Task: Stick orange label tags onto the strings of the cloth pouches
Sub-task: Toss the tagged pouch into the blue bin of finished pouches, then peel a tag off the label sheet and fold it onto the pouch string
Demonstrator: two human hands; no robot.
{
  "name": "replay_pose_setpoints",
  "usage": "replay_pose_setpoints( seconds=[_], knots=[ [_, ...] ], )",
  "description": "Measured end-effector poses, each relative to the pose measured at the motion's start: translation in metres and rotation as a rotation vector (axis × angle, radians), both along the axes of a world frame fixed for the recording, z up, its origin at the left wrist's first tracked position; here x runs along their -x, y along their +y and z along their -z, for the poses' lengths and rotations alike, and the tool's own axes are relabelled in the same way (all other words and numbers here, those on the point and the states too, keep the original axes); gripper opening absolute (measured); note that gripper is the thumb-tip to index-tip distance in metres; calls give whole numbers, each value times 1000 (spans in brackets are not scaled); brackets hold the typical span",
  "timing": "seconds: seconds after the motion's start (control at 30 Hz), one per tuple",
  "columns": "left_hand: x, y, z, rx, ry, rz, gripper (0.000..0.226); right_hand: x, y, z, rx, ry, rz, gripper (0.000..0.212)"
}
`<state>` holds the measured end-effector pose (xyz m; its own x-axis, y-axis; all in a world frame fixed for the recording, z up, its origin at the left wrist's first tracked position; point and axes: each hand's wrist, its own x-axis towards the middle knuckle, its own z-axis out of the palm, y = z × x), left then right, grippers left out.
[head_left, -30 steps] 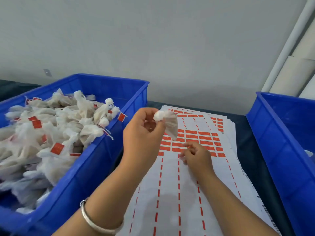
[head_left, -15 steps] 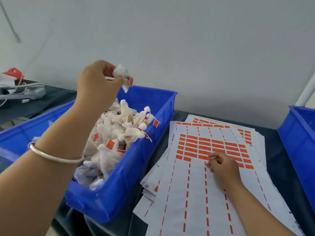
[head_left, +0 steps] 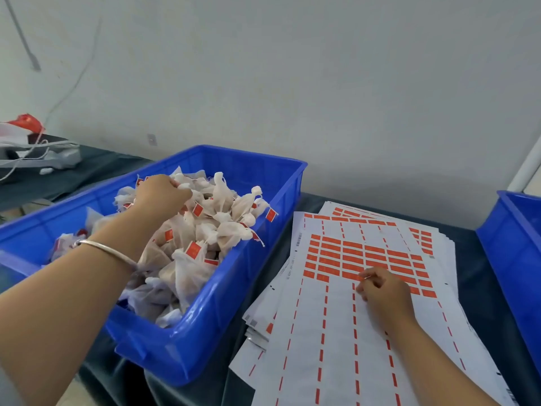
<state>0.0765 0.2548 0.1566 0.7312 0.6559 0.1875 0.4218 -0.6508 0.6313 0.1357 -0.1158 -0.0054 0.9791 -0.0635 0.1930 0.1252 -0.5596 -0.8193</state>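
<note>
A blue bin [head_left: 222, 312] at the left holds a heap of white cloth pouches [head_left: 225, 227], many with orange tags on their strings. My left hand [head_left: 161, 197], with a silver bangle on the wrist, is down on the top of the heap, its fingers curled round a white pouch [head_left: 183, 186]. To the right lies a stack of white label sheets [head_left: 336, 332] with rows of orange labels [head_left: 351, 256]. My right hand [head_left: 383, 294] rests on the top sheet, thumb and forefinger pinching the edge of an orange label [head_left: 355, 276].
A second blue bin [head_left: 515, 259] stands at the right edge. The bins and sheets sit on a dark cloth-covered table [head_left: 474, 288] against a grey wall. At the far left lie a grey device with white cords [head_left: 44, 153] and a red item [head_left: 26, 121].
My left hand carried a tagged pouch from over the sheets to the left bin and came down onto the heap. My right hand stayed at the same label row.
</note>
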Motion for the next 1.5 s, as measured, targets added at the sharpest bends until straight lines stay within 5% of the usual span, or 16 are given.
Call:
replay_pose_setpoints(
  seconds=[0.2, 0.5, 0.6, 0.83, 1.13, 1.3, 1.5],
  knots=[
    [-2, -12, -12, 56, 85, 216, 20, 3, 1, -1, 126, -49, -17, 13],
    [28, -77, -41, -106, -235, 314, 2, 20, 4, -16, 467, -8, -25, 24],
    [40, -114, -37, -98, -274, 455, 14, 30, 6, -33, 567, 109, -138, 32],
    [40, -200, 27, -82, 57, 792, 18, 59, -34, -106, 558, 18, -227, 30],
    [42, -261, 128, 17, 296, 795, 31, 75, -189, -167, 354, -96, 206, 32],
    [40, -277, 157, -253, 228, 747, 43, 75, -257, -146, 488, 128, 294, 29],
    [38, -277, 167, -363, 230, 755, 49, 87, -286, -120, 634, 569, 132, 25]
  ],
)
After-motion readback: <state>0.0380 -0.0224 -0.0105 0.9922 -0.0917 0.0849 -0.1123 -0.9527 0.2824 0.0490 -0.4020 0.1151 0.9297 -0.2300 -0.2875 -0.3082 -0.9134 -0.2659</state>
